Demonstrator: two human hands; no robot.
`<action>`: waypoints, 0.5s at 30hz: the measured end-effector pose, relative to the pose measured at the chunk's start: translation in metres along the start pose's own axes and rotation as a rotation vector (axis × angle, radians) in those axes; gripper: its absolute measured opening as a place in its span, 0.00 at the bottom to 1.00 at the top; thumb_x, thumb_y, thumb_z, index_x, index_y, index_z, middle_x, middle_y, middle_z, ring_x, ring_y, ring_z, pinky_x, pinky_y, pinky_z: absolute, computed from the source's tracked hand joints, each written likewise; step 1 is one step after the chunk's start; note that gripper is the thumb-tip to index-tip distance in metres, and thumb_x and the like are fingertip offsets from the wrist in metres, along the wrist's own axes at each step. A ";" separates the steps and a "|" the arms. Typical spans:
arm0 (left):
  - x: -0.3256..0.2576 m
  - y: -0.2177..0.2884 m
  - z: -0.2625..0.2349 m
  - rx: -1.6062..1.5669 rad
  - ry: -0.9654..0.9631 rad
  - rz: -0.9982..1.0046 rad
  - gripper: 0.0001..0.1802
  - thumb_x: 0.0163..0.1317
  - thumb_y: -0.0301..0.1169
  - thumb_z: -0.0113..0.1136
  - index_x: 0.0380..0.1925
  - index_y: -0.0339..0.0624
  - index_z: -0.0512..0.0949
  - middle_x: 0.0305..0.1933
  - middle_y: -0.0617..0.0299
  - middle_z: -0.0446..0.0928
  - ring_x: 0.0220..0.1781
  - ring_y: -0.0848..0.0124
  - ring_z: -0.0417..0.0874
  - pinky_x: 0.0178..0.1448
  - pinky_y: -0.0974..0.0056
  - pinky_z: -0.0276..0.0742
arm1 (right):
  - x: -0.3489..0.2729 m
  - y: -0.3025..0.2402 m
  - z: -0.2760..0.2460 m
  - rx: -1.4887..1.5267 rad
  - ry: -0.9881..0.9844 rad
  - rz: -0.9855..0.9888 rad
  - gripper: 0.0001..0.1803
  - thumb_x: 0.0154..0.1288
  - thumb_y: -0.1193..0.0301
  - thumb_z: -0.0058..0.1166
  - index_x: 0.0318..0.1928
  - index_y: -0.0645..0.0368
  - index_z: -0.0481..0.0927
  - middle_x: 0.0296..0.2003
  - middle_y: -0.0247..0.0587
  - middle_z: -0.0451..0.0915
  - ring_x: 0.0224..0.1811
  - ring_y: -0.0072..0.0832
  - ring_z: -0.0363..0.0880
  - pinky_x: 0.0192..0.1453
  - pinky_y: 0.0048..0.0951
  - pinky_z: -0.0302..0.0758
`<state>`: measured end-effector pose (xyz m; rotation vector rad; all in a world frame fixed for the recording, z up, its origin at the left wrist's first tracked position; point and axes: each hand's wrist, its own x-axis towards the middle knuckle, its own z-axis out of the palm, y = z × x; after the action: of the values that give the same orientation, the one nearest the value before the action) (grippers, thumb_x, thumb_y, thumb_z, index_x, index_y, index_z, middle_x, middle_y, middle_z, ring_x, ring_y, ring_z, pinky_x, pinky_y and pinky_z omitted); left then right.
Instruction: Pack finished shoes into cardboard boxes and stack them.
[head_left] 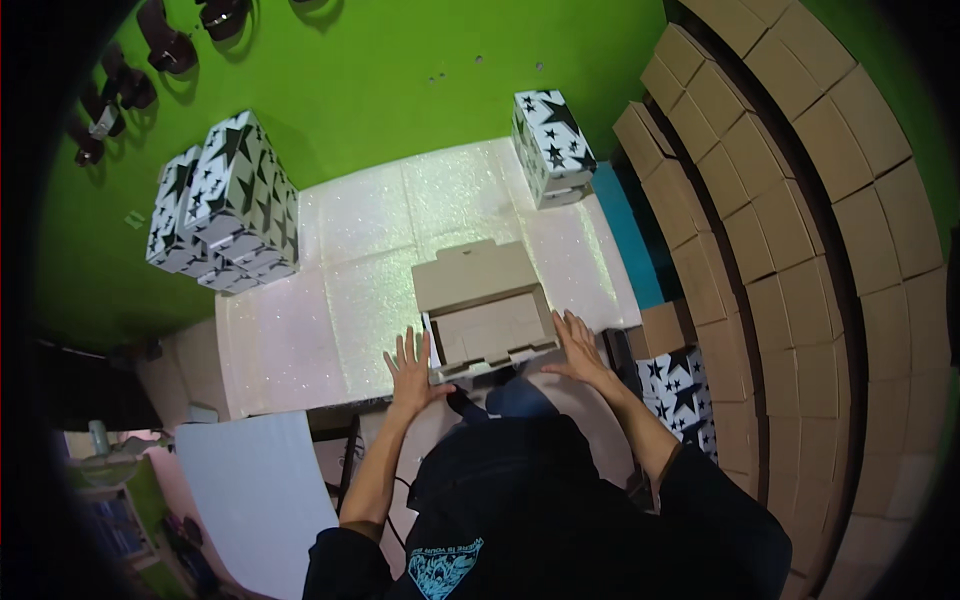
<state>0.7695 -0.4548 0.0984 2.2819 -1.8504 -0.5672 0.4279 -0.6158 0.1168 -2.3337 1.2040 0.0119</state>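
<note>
An empty cardboard box [490, 332] with its lid folded back lies at the near edge of a table covered in a glittery white cloth [365, 225]. The inside of the box is plain brown. My left hand [410, 372] is at the box's left side, fingers spread and pointing away from me. At the right side, my right hand [578, 350] has its fingers stretched out along the box wall. Whether either palm presses on the box is hard to tell. Neither hand holds anything.
Stacked white boxes with black stars [240, 195] stand at the table's back left, and a smaller stack [553, 150] at the back right. Brown boxes [780, 235] fill shelving on the right. Sandals [165, 40] hang on the green wall. A white panel [255, 500] is at lower left.
</note>
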 end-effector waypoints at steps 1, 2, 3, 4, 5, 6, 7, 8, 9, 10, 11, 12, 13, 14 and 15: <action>0.003 -0.002 -0.004 0.007 -0.002 -0.010 0.78 0.31 0.58 0.82 0.79 0.48 0.43 0.82 0.40 0.35 0.82 0.36 0.39 0.74 0.22 0.38 | 0.001 -0.005 -0.005 -0.009 -0.001 0.000 0.69 0.45 0.51 0.77 0.80 0.49 0.42 0.76 0.64 0.46 0.76 0.64 0.48 0.75 0.64 0.51; 0.010 -0.001 -0.010 -0.002 -0.002 -0.029 0.79 0.30 0.56 0.84 0.79 0.48 0.43 0.82 0.41 0.34 0.82 0.37 0.39 0.74 0.22 0.38 | 0.004 -0.005 -0.008 -0.014 0.000 0.012 0.69 0.45 0.51 0.77 0.80 0.49 0.42 0.76 0.64 0.46 0.76 0.64 0.48 0.75 0.64 0.51; 0.017 0.000 -0.014 0.023 -0.013 -0.018 0.80 0.29 0.56 0.84 0.79 0.48 0.43 0.82 0.41 0.34 0.82 0.37 0.39 0.74 0.22 0.39 | 0.006 -0.005 -0.010 -0.065 -0.035 0.016 0.69 0.45 0.53 0.78 0.80 0.49 0.41 0.76 0.62 0.46 0.76 0.64 0.48 0.75 0.65 0.52; 0.022 -0.002 -0.018 0.052 -0.020 -0.013 0.80 0.28 0.55 0.84 0.79 0.48 0.42 0.82 0.41 0.34 0.82 0.37 0.39 0.74 0.22 0.39 | 0.012 -0.005 -0.011 -0.113 -0.070 0.013 0.70 0.45 0.56 0.79 0.80 0.48 0.41 0.77 0.60 0.46 0.76 0.64 0.49 0.75 0.66 0.53; 0.024 0.000 -0.020 0.051 -0.020 -0.010 0.80 0.28 0.55 0.84 0.79 0.48 0.42 0.82 0.41 0.34 0.82 0.37 0.39 0.74 0.22 0.39 | 0.016 -0.006 -0.011 -0.126 -0.073 0.022 0.70 0.44 0.60 0.79 0.80 0.46 0.39 0.77 0.57 0.46 0.76 0.63 0.50 0.75 0.67 0.54; 0.026 0.004 -0.022 0.087 -0.026 0.023 0.81 0.27 0.54 0.85 0.79 0.49 0.42 0.82 0.41 0.34 0.82 0.36 0.39 0.74 0.22 0.39 | 0.019 -0.007 -0.012 -0.127 -0.071 0.024 0.70 0.44 0.60 0.79 0.80 0.46 0.39 0.77 0.57 0.46 0.76 0.63 0.50 0.75 0.67 0.54; 0.027 0.005 -0.023 0.125 -0.030 0.054 0.81 0.27 0.54 0.85 0.79 0.49 0.41 0.82 0.41 0.34 0.82 0.36 0.39 0.74 0.21 0.39 | 0.023 -0.008 -0.013 -0.159 -0.093 0.041 0.71 0.45 0.61 0.79 0.80 0.46 0.39 0.77 0.56 0.46 0.76 0.63 0.50 0.75 0.67 0.55; 0.028 0.006 -0.019 0.127 -0.027 0.054 0.81 0.27 0.54 0.85 0.79 0.49 0.41 0.82 0.41 0.34 0.82 0.36 0.39 0.74 0.21 0.39 | 0.027 -0.010 -0.014 -0.190 -0.115 0.057 0.71 0.45 0.62 0.79 0.80 0.47 0.39 0.77 0.55 0.47 0.76 0.63 0.51 0.75 0.66 0.55; 0.029 0.007 -0.013 0.136 -0.028 0.036 0.82 0.27 0.53 0.86 0.79 0.49 0.41 0.82 0.41 0.34 0.82 0.36 0.39 0.73 0.21 0.39 | 0.031 -0.011 -0.015 -0.190 -0.112 0.056 0.71 0.45 0.62 0.79 0.80 0.47 0.39 0.77 0.55 0.47 0.76 0.63 0.51 0.75 0.66 0.55; 0.029 0.010 -0.009 0.144 -0.031 0.020 0.82 0.27 0.53 0.86 0.79 0.49 0.40 0.82 0.42 0.34 0.81 0.35 0.39 0.73 0.21 0.39 | 0.033 -0.010 -0.016 -0.208 -0.110 0.051 0.70 0.45 0.63 0.79 0.80 0.47 0.38 0.77 0.54 0.47 0.75 0.63 0.52 0.75 0.65 0.57; 0.028 0.011 -0.004 0.140 -0.021 -0.001 0.81 0.30 0.52 0.85 0.79 0.50 0.38 0.82 0.41 0.33 0.81 0.35 0.38 0.73 0.21 0.39 | 0.034 -0.009 -0.017 -0.227 -0.108 0.046 0.70 0.46 0.64 0.79 0.80 0.47 0.38 0.77 0.54 0.48 0.75 0.62 0.53 0.74 0.64 0.58; 0.026 0.010 -0.002 0.140 -0.021 -0.001 0.81 0.30 0.52 0.85 0.79 0.50 0.38 0.82 0.41 0.33 0.81 0.35 0.38 0.73 0.21 0.39 | 0.036 -0.009 -0.017 -0.227 -0.107 0.047 0.70 0.46 0.64 0.79 0.80 0.47 0.38 0.77 0.54 0.48 0.75 0.62 0.53 0.74 0.64 0.58; 0.024 0.012 -0.001 0.100 -0.007 -0.024 0.81 0.31 0.52 0.85 0.79 0.50 0.38 0.82 0.41 0.33 0.81 0.35 0.38 0.73 0.21 0.40 | 0.036 -0.009 -0.017 -0.257 -0.119 0.035 0.70 0.46 0.64 0.79 0.80 0.48 0.38 0.77 0.54 0.48 0.75 0.62 0.55 0.74 0.63 0.59; 0.023 0.014 -0.001 0.060 0.005 -0.048 0.81 0.32 0.52 0.85 0.80 0.50 0.37 0.82 0.41 0.32 0.82 0.35 0.38 0.73 0.20 0.40 | 0.037 -0.009 -0.017 -0.287 -0.131 0.023 0.69 0.46 0.65 0.79 0.80 0.48 0.39 0.77 0.54 0.48 0.74 0.61 0.56 0.74 0.62 0.61; 0.021 0.014 0.003 0.043 0.024 -0.061 0.81 0.32 0.52 0.85 0.80 0.51 0.36 0.82 0.40 0.32 0.81 0.34 0.38 0.72 0.20 0.42 | 0.035 -0.008 -0.016 -0.332 -0.123 0.003 0.70 0.46 0.64 0.79 0.80 0.49 0.38 0.77 0.54 0.49 0.73 0.60 0.59 0.73 0.61 0.63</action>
<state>0.7588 -0.4779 0.0962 2.3688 -1.8050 -0.5117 0.4518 -0.6459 0.1263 -2.5680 1.2203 0.3782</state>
